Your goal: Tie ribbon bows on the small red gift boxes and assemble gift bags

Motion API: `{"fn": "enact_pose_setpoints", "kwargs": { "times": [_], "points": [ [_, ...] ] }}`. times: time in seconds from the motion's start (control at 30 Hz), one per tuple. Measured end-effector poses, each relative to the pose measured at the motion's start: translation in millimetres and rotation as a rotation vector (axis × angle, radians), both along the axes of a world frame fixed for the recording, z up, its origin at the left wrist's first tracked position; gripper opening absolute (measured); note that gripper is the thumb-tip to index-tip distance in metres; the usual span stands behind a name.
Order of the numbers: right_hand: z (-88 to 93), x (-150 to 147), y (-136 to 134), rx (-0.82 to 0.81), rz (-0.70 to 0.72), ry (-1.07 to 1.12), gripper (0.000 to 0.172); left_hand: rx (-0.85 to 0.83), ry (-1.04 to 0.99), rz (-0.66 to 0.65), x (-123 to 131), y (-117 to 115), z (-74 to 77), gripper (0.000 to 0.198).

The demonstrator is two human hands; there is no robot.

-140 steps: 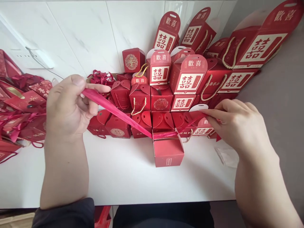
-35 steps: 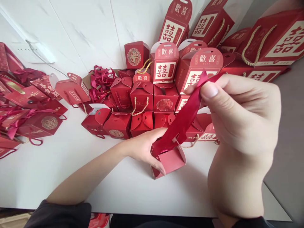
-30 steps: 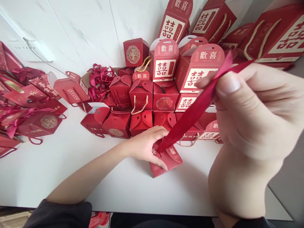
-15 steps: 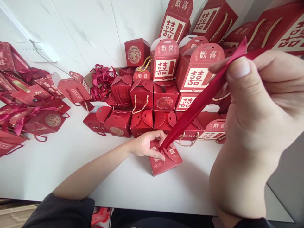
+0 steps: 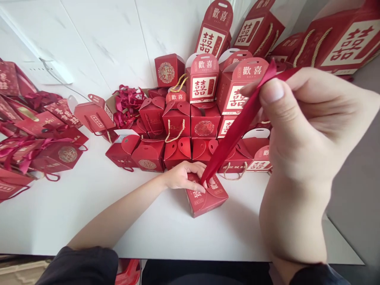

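A small red gift box (image 5: pixel 208 200) with folded, printed top flaps sits on the white table. My left hand (image 5: pixel 184 177) rests over its top from the left, thumb and fingers closed about the flaps where they meet. From that spot a dark red satin ribbon (image 5: pixel 230 136) runs up to the right, fairly taut. High and close to the camera, my right hand (image 5: pixel 305 118) pinches the ribbon's upper end between thumb and forefinger, and a short tip sticks out above. Fingers of my left hand partly hide the ribbon's lower end.
Behind the box stand stacked rows of red gift boxes (image 5: pixel 176 120), several with rope handles. Larger boxes (image 5: pixel 341 43) rise at the back right. Left lie ribbon-tied boxes (image 5: pixel 56 152); a ribbon pile (image 5: pixel 127 99) sits near the tiled wall (image 5: pixel 103 35). The table's front edge is near me.
My right hand has shifted left with the ribbon's upper end. The view has turned slightly. My left hand and the box stay nearly in place.
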State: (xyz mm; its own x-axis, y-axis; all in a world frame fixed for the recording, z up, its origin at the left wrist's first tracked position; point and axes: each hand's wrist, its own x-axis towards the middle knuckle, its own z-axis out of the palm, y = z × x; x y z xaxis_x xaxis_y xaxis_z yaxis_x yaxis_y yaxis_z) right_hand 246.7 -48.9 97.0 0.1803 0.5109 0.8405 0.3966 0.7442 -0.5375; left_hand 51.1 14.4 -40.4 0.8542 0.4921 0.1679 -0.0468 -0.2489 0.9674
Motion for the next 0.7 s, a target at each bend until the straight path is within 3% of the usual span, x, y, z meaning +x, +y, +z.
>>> {"fn": "enact_pose_setpoints", "kwargs": {
  "times": [0.13,0.37,0.5,0.7],
  "points": [
    [-0.5,4.0,-1.5,-0.014,0.055,-0.021,0.022,0.034,-0.005,0.002,-0.9,0.3,-0.8,0.024],
    [-0.2,9.3,-1.9,-0.190,0.135,-0.157,0.024,0.020,0.022,0.026,-1.2,0.9,-4.6,0.030],
    [1.2,10.4,-2.3,-0.196,0.134,-0.216,0.026,-0.072,-0.012,0.051,-0.2,-0.1,-4.1,0.044],
    [2.2,3.1,-5.3,-0.110,0.192,-0.099,0.020,-0.018,0.011,0.004,0.1,1.7,0.5,0.039]
  ]
}}
